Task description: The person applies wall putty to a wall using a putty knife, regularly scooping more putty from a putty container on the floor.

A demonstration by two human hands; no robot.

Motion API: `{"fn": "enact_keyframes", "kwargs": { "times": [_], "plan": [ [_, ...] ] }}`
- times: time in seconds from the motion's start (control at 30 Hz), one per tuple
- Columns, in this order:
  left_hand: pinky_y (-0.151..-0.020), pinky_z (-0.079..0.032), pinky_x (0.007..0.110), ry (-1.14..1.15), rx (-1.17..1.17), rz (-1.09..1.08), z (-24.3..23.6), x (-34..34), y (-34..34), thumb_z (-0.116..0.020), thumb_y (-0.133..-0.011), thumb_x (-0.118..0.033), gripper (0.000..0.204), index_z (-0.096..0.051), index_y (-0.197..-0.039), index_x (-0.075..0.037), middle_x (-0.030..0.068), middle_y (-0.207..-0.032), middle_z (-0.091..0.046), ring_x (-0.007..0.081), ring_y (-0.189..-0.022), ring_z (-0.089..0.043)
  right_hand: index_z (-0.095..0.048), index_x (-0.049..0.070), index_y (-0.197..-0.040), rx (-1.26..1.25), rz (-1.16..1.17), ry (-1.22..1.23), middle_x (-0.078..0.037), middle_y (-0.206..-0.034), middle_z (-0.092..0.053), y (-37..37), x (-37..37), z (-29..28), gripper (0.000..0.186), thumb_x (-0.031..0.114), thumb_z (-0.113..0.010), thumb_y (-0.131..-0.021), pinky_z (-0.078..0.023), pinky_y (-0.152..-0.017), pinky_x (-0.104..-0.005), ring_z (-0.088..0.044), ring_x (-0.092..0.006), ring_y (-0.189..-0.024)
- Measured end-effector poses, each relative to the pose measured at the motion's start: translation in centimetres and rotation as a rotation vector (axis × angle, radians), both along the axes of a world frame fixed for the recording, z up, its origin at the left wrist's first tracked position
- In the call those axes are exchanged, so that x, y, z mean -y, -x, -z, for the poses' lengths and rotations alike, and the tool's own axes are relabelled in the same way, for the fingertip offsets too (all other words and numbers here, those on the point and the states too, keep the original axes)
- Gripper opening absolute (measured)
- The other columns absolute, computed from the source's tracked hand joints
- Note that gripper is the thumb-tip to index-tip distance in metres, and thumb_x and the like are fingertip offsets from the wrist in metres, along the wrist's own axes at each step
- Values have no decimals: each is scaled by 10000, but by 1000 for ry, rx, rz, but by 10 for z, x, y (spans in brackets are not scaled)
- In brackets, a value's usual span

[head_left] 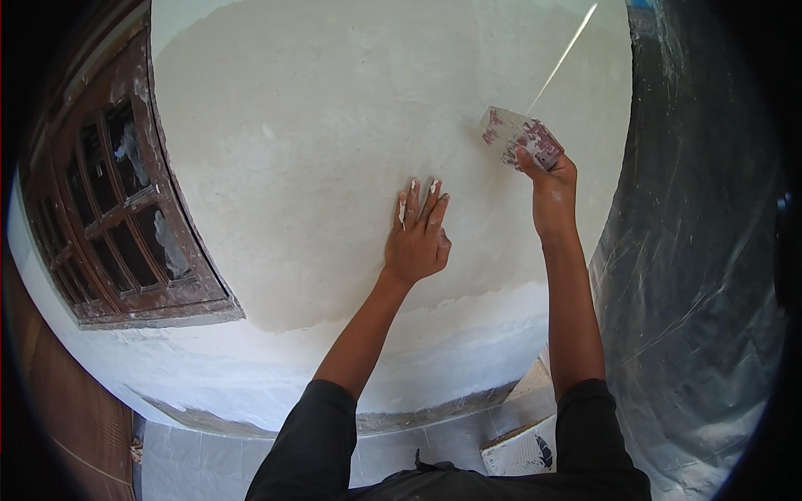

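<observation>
In front of me is a wall [326, 159] coated with damp greyish plaster, paler along its lower part. My left hand [418, 242] is at the middle of the wall with its fingers stretched out and white paste on the fingertips. Nothing is in it, and it seems to rest against the plaster. Higher and to the right, my right hand [551, 188] grips a flat putty scraper [522, 136] with a worn, reddish, paste-smeared face, thumb on the near side. The scraper is close to the wall; whether its edge touches is not plain.
A brown wooden window [125, 200] with several panes is set in the wall at left. Dark plastic sheeting [693, 275] hangs along the right. Below are grey floor tiles [200, 455] and a whitish box-like thing [520, 451]. Brown slatted wood [83, 417] stands at lower left.
</observation>
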State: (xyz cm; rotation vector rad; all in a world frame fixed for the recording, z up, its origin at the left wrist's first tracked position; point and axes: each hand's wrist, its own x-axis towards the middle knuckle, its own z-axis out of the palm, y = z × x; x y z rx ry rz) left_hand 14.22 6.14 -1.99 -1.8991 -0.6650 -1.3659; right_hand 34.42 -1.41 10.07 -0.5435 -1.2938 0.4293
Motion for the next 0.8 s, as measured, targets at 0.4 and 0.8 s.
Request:
{"fn": "enact_keyframes", "kwargs": {
  "times": [0.4,0.8],
  "plan": [
    [-1215,-225,592,41,-14,-64,0,1,0,-511,-855,-150,639,-431,-1473,-8,179,-1586,-422,447,-1485,-331,-755,115,-1159,465,706,-714,-33,-1171,-754,3,-42,-89,557,-173,-553,-727,-519,-884,-348,-678,-283,-1026],
    [-1217,-247,561,34,-7,-79,-1,1,2,-498,-855,-163,618,-462,-1454,-14,162,-1584,-433,406,-1478,-366,-696,176,-1268,740,1012,-589,40,-1329,-680,6,-55,5,636,-127,-614,-715,-328,-1020,-435,-587,-233,-1232]
  ]
}}
